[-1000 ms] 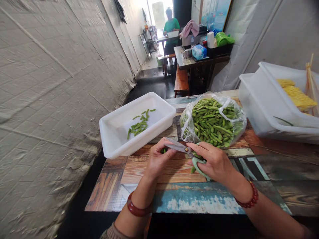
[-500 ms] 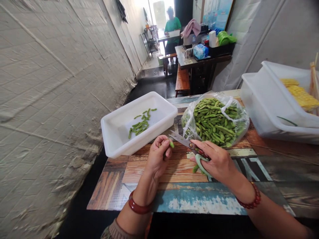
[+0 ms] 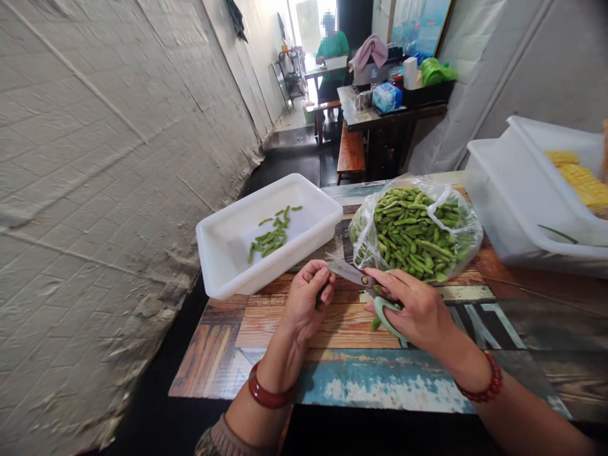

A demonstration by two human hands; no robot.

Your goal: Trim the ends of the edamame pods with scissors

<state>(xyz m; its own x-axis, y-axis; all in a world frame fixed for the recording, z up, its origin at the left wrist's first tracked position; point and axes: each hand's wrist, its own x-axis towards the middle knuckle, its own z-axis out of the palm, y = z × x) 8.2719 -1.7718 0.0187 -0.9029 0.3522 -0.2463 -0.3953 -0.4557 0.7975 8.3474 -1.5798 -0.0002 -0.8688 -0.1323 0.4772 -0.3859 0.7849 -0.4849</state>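
My left hand [image 3: 308,294] is closed on an edamame pod, mostly hidden by the fingers. In my right hand [image 3: 413,307] is a pair of scissors [image 3: 354,272] with pale green handles, its blades pointing left and their tips close to the left fingertips. Some green pods [image 3: 375,323] show under and beside the right hand. Behind it stands a clear plastic bag [image 3: 363,237] full of edamame pods [image 3: 413,234]. A white tub [image 3: 213,272] to the left holds several pods [image 3: 270,239] on its bottom.
Stacked white tubs [image 3: 503,221] stand at the right, with yellow corn [image 3: 579,180] in the upper one. The patchwork wooden table [image 3: 361,373] ends near my forearms. Beyond are a bench [image 3: 351,152], a laden table [image 3: 354,111] and a seated person in green [image 3: 332,45].
The scissor tips now sit at the left fingertips, and the pod end that stuck out there is barely visible. The whole view has shifted slightly.
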